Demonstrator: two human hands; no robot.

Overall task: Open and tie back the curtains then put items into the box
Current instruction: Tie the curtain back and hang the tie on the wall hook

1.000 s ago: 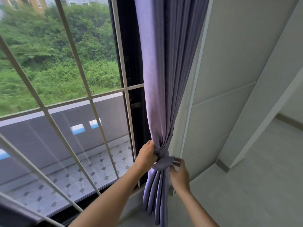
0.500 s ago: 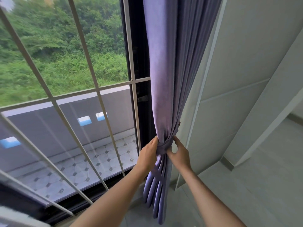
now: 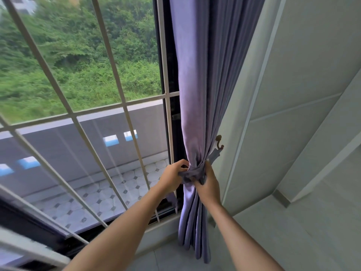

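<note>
Left of both hands, the window grille (image 3: 117,106) is standing; the left hand (image 3: 172,178) is curling round the purple tieback (image 3: 192,173), the right hand (image 3: 208,184) gripping its other side, cinching the gathered curtain (image 3: 197,94) between them, below the wall hook (image 3: 219,141)

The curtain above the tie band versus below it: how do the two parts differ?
Above the tie band, the curtain hangs wide, in broad smooth folds. Below it, the curtain falls in narrow, tight pleats. Both parts are the same purple cloth. The left hand and right hand both grip the band.
</note>
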